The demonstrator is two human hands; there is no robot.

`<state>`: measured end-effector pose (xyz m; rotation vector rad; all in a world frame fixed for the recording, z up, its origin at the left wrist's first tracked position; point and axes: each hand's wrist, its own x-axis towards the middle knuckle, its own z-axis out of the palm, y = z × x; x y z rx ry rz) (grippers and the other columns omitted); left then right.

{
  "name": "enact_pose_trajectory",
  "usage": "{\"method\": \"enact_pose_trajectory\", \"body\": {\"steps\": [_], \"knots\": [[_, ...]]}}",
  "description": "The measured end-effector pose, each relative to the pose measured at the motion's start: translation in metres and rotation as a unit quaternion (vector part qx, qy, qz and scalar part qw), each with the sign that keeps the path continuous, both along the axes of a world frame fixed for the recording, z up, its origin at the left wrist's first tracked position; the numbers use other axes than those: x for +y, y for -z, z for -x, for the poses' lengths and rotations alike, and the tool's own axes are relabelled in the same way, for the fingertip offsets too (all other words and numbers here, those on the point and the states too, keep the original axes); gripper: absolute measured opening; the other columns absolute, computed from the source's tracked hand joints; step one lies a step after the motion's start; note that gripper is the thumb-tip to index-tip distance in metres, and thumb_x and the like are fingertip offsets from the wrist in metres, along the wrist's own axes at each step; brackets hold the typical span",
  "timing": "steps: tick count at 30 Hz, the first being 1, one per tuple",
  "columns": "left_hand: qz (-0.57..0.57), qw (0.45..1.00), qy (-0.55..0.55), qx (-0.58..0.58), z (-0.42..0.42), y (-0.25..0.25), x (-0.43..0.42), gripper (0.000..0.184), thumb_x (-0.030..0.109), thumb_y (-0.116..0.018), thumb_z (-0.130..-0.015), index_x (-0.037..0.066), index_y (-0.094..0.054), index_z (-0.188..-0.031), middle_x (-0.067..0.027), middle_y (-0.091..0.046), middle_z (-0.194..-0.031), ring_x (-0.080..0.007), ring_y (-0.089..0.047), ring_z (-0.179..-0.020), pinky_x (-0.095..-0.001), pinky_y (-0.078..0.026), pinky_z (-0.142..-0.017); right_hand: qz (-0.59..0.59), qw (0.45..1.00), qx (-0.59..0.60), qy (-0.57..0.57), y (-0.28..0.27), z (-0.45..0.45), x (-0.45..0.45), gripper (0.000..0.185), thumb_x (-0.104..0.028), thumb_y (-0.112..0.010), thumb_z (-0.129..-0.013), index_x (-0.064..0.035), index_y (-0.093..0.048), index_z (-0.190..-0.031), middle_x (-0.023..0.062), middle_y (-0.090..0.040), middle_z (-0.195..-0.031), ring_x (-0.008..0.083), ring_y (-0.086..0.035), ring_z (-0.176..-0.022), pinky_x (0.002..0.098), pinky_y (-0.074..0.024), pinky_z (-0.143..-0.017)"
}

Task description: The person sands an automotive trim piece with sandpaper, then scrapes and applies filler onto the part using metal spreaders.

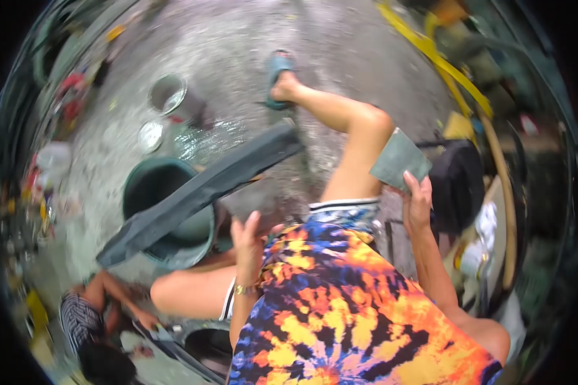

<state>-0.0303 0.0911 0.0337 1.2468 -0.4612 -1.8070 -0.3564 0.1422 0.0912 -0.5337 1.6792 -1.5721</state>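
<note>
My right hand (pixel 419 200) is closed on the lower edge of a flat, grey-green square sheet (pixel 401 160), held up beside my right knee; its material is unclear. My left hand (pixel 246 247) is raised near my lap with its fingers apart. Just beyond those fingertips is a blurred grey patch (pixel 250 197); whether they touch it I cannot tell. A long dark grey bar (pixel 202 192) slants across a large green bucket (pixel 202 240), in front of the left hand.
A smaller bucket (pixel 167 94) and a white round container (pixel 151 136) stand on the wet floor (pixel 218 58). Another person (pixel 82 319) works at lower left, near a dark round vessel (pixel 209 350). A black bulky object (pixel 457 186) and a yellow strap (pixel 424 45) are at right.
</note>
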Motion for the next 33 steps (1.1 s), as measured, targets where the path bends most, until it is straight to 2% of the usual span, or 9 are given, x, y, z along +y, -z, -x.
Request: {"method": "enact_pose_trajectory", "body": {"steps": [2,5,9,11,12,16,23,27,33], "knots": [[-0.01,1.0,0.002,0.004,-0.007,0.027,0.009,0.045,0.042,-0.062,-0.097,0.009,-0.046,-0.123,-0.0103,-0.066,-0.112,-0.0281,-0.072,-0.083,-0.0286,-0.054,-0.055,0.016,0.992,-0.081,-0.09,-0.009,-0.05,-0.031,0.034,-0.01,-0.063,-0.094,-0.0053,-0.056,-0.127,0.0062,-0.067,-0.117,0.0168,-0.067,-0.1,0.0351,-0.0574,-0.079],[0.065,0.996,-0.032,0.058,-0.006,0.023,0.022,0.066,0.043,-0.067,-0.095,0.006,-0.039,-0.142,-0.0096,-0.054,-0.135,-0.0233,-0.056,-0.122,-0.0373,-0.054,-0.091,-0.033,0.952,-0.206,-0.222,0.004,-0.122,-0.052,0.028,-0.009,-0.062,-0.095,-0.0073,-0.058,-0.123,0.0067,-0.07,-0.11,0.0174,-0.069,-0.095,0.036,-0.0592,-0.078],[0.18,0.98,-0.062,-0.063,0.009,0.037,0.045,0.065,0.035,-0.07,-0.094,0.002,-0.04,-0.142,-0.0074,-0.057,-0.126,-0.0168,-0.059,-0.108,-0.0315,-0.054,-0.086,-0.095,0.876,-0.322,-0.346,0.025,-0.172,-0.049,0.02,-0.013,-0.06,-0.099,-0.003,-0.058,-0.116,0.0094,-0.069,-0.106,0.0187,-0.07,-0.091,0.036,-0.0624,-0.071],[0.057,0.995,-0.072,-0.031,0.007,0.039,0.057,0.056,0.038,-0.065,-0.097,0.0,-0.048,-0.135,-0.004,-0.06,-0.116,-0.0143,-0.058,-0.099,-0.0303,-0.05,-0.084,-0.146,0.834,-0.223,-0.482,0.033,-0.178,-0.047,0.017,-0.014,-0.059,-0.1,-0.0011,-0.06,-0.111,0.0099,-0.07,-0.104,0.0164,-0.07,-0.086,0.0311,-0.0609,-0.069],[0.035,0.994,-0.103,-0.027,0.01,0.04,0.057,0.054,0.038,-0.064,-0.098,0.0,-0.051,-0.133,-0.003,-0.061,-0.113,-0.0139,-0.058,-0.096,-0.0298,-0.049,-0.083,-0.132,0.822,-0.154,-0.532,0.029,-0.178,-0.047,0.017,-0.017,-0.059,-0.1,-0.0002,-0.06,-0.098,0.0079,-0.069,-0.088,0.0117,-0.066,-0.07,0.0245,-0.0551,-0.057],[-0.028,0.976,-0.215,-0.017,0.02,0.032,0.058,0.049,0.043,-0.06,-0.099,-0.003,-0.063,-0.116,-0.0006,-0.063,-0.105,-0.0117,-0.056,-0.089,-0.0276,-0.048,-0.08,-0.167,0.852,0.028,-0.495,0.016,-0.156,-0.041,0.022,-0.018,-0.06,-0.099,-0.004,-0.054,-0.083,0.001,-0.057,-0.061,0.0071,-0.053,-0.048,0.0215,-0.043,-0.045],[-0.008,0.987,-0.141,-0.073,0.01,0.017,0.05,0.05,0.048,-0.059,-0.099,-0.001,-0.069,-0.105,0.0005,-0.063,-0.102,-0.0088,-0.054,-0.091,-0.0262,-0.046,-0.081,-0.076,0.878,-0.165,-0.443,0.043,-0.157,-0.046,0.021,-0.01,-0.059,-0.098,-0.0052,-0.058,-0.118,0.0043,-0.067,-0.108,0.0141,-0.066,-0.089,0.0274,-0.0567,-0.072],[0.035,0.972,-0.232,0.016,-0.011,0.0,0.035,0.043,0.039,-0.06,-0.1,-0.001,-0.067,-0.114,-0.0014,-0.066,-0.11,-0.0097,-0.058,-0.1,-0.027,-0.047,-0.09,-0.022,0.92,-0.04,-0.389,0.02,-0.143,-0.081,0.011,-0.008,-0.058,-0.097,-0.0044,-0.057,-0.108,0.002,-0.064,-0.101,0.0101,-0.063,-0.087,0.0253,-0.0551,-0.066],[0.101,0.979,-0.172,-0.041,-0.024,-0.001,0.043,0.032,0.022,-0.064,-0.098,-0.001,-0.064,-0.121,-0.0031,-0.067,-0.115,-0.0132,-0.061,-0.105,-0.0283,-0.048,-0.092,-0.054,0.789,0.052,-0.61,0.007,-0.131,-0.13,0.036,-0.013,-0.064,-0.092,-0.0037,-0.061,-0.127,-0.0009,-0.062,-0.106,0.0065,-0.054,-0.09,0.0233,-0.0446,-0.076]]}}
